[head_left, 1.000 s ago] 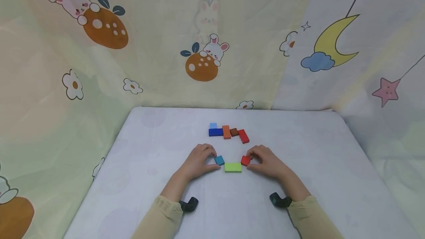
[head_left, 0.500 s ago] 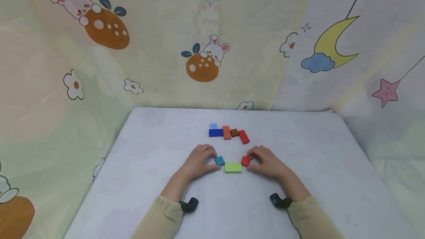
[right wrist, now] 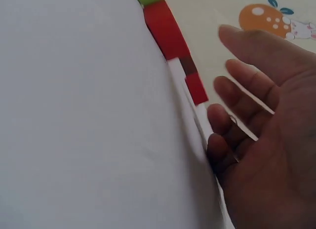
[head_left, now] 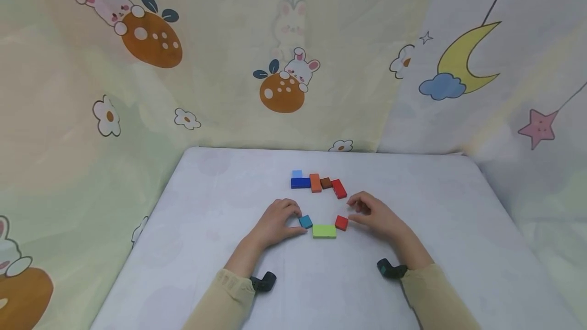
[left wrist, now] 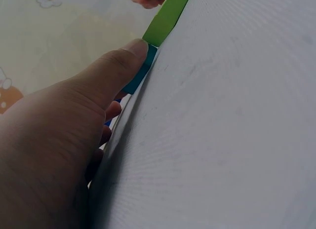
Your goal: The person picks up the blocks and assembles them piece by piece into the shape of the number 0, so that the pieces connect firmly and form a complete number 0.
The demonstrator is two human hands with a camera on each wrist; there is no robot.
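Right hand (head_left: 378,218) off the red block (head_left: 341,223), left hand (head_left: 277,223) in place

Head view: since the earlier frame, the right hand has let go of the red block and shifted up and outward; its fingers are loosely bent, holding nothing, the thumb just beside the block. The left hand pinches the teal block (head_left: 305,222) between thumb and fingers. Both small blocks meet the green block (head_left: 324,231) at its far corners, making a shallow cup. Farther back, a light blue block (head_left: 297,173), blue block (head_left: 300,183), orange block (head_left: 315,183), brown block (head_left: 326,183) and long red block (head_left: 339,189) sit in a joined, uneven row. Gaps remain between row and cup on both sides. I judge the three-block cup nearly settled, with the left block not yet released; whether the gaps are meant to stay, I cannot tell.

Left wrist view: the thumb lies along the teal block, its end against the green one. Faces look smooth and flat, edges crisp, perhaps painted wood or plastic.

Right wrist view: fingers and thumb are spread apart, clear of every block. The white tablecloth (right wrist: 89,115) looks smooth and matt; the backdrop (right wrist: 207,21) is printed fabric.
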